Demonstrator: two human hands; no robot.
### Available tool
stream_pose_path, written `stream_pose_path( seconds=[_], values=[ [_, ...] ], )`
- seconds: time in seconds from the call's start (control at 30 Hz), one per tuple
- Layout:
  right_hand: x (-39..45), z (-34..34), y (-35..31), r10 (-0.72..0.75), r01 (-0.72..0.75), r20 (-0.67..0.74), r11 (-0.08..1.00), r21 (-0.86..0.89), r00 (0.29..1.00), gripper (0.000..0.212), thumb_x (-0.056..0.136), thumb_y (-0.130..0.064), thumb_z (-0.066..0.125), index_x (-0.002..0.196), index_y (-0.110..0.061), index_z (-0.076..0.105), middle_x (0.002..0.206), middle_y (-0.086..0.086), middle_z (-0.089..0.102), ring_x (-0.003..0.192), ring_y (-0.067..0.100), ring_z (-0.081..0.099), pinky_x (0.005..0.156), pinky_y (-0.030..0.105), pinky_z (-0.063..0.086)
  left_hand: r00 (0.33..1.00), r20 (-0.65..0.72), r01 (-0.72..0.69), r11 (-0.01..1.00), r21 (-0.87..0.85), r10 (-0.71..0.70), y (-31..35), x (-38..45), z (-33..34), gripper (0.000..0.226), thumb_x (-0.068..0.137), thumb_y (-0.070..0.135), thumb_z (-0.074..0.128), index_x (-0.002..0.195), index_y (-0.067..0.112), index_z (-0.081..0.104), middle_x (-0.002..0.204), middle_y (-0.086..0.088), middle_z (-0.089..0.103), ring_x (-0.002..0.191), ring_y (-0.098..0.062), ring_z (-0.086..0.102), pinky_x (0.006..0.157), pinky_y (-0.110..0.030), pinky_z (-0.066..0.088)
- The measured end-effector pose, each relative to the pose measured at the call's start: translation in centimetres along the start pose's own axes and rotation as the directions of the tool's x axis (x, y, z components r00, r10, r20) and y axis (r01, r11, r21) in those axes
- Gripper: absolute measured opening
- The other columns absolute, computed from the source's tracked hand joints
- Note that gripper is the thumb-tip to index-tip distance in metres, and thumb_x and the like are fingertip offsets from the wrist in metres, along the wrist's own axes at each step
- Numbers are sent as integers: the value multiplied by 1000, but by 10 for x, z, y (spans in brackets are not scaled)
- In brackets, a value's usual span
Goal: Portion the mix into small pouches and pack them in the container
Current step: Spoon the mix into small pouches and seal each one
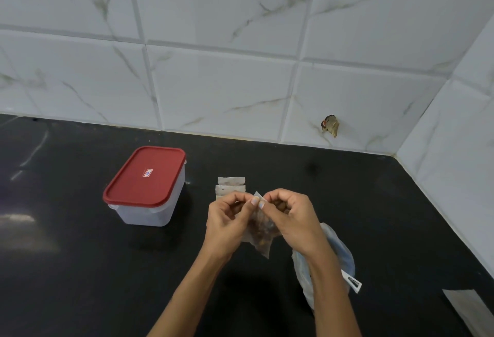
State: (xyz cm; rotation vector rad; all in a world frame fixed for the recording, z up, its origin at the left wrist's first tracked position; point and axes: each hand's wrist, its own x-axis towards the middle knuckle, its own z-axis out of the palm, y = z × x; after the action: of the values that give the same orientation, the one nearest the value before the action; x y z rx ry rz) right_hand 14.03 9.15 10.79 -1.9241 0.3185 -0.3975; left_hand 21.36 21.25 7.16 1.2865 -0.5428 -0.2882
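Head view, items as seen:

1. Small pouch: clear plastic, part-filled with a brown mix. Held up above the black countertop, between both hands. Its top edge sits at the fingertips; the filled body hangs below and between the palms, tilted, lower corner pointing down toward the camera.

2. Left hand: fingers curled, thumb and forefinger pinching the pouch's top edge on its left side. Grip closed on the pouch.

3. Right hand: fingers curled, pinching the same top edge on its right side, thumb tip close to the left thumb. Some brown pieces show inside the curled fingers; whether they are loose in the hand or seen through the plastic cannot be told.

4. Stack of pouches: pale, flat, overlapping, lying on the countertop just beyond the hands, partly hidden by the left fingers.

5. Container: translucent rectangular box with a red lid closed on it, a small label at lid centre. Stands on the countertop left of the hands, near the stacked pouches, apart from them.

6. Plastic bag: thin, whitish-blue, crumpled, on the countertop under and beside the right forearm. A white tag protrudes at its right.

7. Pale flat sheet: lower right corner, cut off by the frame.

8. Tiled wall: white, marble-veined, with a chipped brown patch low on the right.
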Motion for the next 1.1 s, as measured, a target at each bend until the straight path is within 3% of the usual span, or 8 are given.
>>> stream_pose_path(
  seconds=[0.2,0.4,0.47,0.63,0.73,0.9,1.1],
  values=[
    [-7,-7,1,22,-21,-41,1000,12,999,5,85,-24,70,85,-19,71,78,-1,70,76,9,68,68,30,59,998,-50,-26,1000,-18,25,2,-4,4,25,82,23,63,89,-1,68,84,-13,70,81,-21,69,71,-26,55],
    [-14,-13,0,-14,13,-38,1000,-27,999,6,86,-16,66,82,-16,71,75,1,70,73,13,67,68,36,59,1000,10,25,997,-73,-25,1,-3,5,31,75,36,72,84,7,66,81,-6,69,78,-18,67,70,-27,55],
    [-14,-15,0,-28,26,-46,999,-32,999,6,86,-17,67,82,-16,71,75,1,70,73,12,67,68,35,59,998,47,50,995,-84,-46,1,-2,8,27,79,27,76,89,4,67,82,-3,71,79,-15,69,71,-25,54],
    [-15,-19,0,-21,18,-100,1000,-26,995,5,84,-21,70,81,-18,72,75,-1,71,74,14,69,70,37,59,993,112,36,998,-53,-30,3,2,11,20,82,19,64,86,0,71,76,-6,71,73,-14,67,67,-22,53],
    [-14,-21,2,23,-24,-100,1000,-8,995,4,83,-20,72,80,-17,72,73,1,72,73,15,69,70,36,59,994,101,36,997,-66,-29,2,3,10,22,82,19,64,86,-2,70,76,-9,70,74,-17,66,69,-26,54],
    [-16,-23,5,2,-4,-80,1000,-31,997,10,84,-13,68,75,-14,72,68,-1,69,64,5,64,61,22,52,993,106,54,997,-51,-48,0,2,10,20,81,21,64,83,2,69,74,-7,70,72,-16,66,69,-28,55],
    [-17,-23,9,-31,30,-111,999,-11,993,5,83,-17,71,79,-15,73,72,0,71,71,13,68,67,31,58,994,99,63,996,-66,-57,-1,2,11,15,79,22,65,81,8,69,75,-5,71,74,-17,68,71,-31,56]
  ],
)
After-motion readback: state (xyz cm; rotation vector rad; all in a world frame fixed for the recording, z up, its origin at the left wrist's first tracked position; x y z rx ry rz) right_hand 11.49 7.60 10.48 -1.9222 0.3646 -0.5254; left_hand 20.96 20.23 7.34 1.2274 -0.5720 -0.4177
